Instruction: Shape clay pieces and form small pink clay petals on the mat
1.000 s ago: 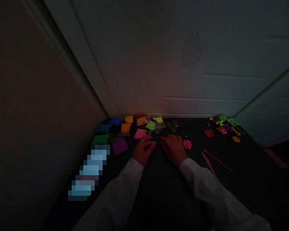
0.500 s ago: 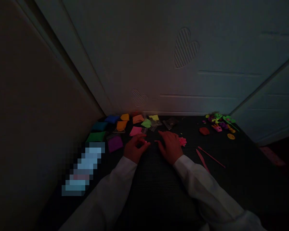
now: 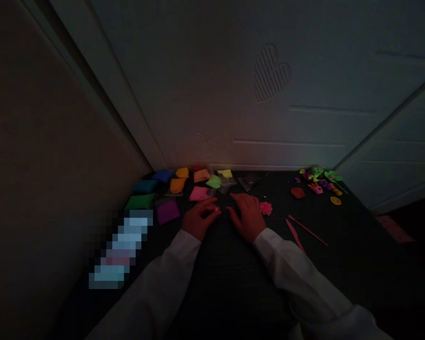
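Between the thumb and fingertips of my left hand is a small pink piece of clay. My right hand is open above the dark table, its thumb and fingers apart. Just to its right lies a pink clay flower with many small petals, partly behind the hand. Beyond my left hand lies a packet of pink clay. A pink clay knife and a thin pink stick tool rest to the right of my right forearm.
Packets of coloured clay, including purple, green and orange, line the back left. A blurred bright panel lies at left. Finished small clay figures and a red lump sit at back right. A white panel rises behind.
The small pink piece shows more plainly in my left fingers. My right hand has shifted very slightly, uncovering more of the pink flower; the view has moved a little.
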Available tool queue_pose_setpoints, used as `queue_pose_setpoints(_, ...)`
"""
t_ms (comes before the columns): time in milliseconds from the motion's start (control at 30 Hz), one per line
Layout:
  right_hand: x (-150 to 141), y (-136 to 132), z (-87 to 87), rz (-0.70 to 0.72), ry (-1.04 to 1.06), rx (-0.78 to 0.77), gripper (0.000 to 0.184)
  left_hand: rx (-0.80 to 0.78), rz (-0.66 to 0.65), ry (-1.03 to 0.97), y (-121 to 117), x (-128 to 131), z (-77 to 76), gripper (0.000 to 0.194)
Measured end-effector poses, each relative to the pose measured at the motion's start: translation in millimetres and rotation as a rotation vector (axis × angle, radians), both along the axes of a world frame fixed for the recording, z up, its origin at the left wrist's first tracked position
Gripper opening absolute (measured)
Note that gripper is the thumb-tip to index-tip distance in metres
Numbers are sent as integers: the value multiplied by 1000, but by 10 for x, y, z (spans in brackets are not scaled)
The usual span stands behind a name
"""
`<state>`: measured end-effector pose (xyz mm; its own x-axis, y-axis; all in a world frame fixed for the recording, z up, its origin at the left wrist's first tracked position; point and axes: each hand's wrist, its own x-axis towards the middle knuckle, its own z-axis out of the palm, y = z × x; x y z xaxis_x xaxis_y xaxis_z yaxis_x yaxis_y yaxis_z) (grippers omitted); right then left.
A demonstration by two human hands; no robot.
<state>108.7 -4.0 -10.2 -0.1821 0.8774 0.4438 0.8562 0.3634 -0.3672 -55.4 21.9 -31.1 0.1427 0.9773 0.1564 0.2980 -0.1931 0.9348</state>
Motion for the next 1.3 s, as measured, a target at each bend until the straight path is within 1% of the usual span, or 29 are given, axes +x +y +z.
queue_pose_setpoints(67, 0, 1, 0, 2, 5, 9, 37, 1, 32, 8, 6, 0, -26, 36)
queue_pose_setpoints(133, -1, 0, 2, 3, 12, 14, 37, -2, 36, 20, 7, 2, -36, 31)
queue_pose_setpoints(300, 0, -3, -3, 8, 49, 19, 37, 61, -55, 87, -8, 0, 41, 24)
queue_pose_setpoints(433, 9, -11, 4, 7, 66, 17, 36, 99, -89, 101, -23, 8, 99, 27)
queue_pose_setpoints(533, 10, -29, 18, 29, 58, 27, 35, 13, -145, 73, -27, 15, 103, 30)
queue_pose_setpoints(600, 5, -45, 25, 70, 60, 40, 34, -69, -180, 38, -23, 17, 94, 27)
queue_pose_setpoints(733, -2, -69, 25, 160, 71, 52, 35, -194, -168, -99, 0, 22, 55, 19)
queue_pose_setpoints(867, 4, -79, 23, 192, 85, 45, 35, -209, -186, -220, 16, 28, 17, 19)
queue_pose_setpoints(1000, -10, -101, 43, 243, 107, 35, 41, -211, -220, -159, 2, 25, 51, 15)
queue_pose_setpoints(1133, -23, -117, 55, 266, 113, 5, 49, -206, -283, -107, -9, 26, 99, 25)
queue_pose_setpoints(1200, -20, -124, 57, 275, 107, 1, 50, -231, -295, -142, -6, 30, 90, 19)
queue_pose_setpoints(1300, -17, -130, 56, 300, 103, 14, 50, -289, -326, -268, 5, 36, 38, 15)
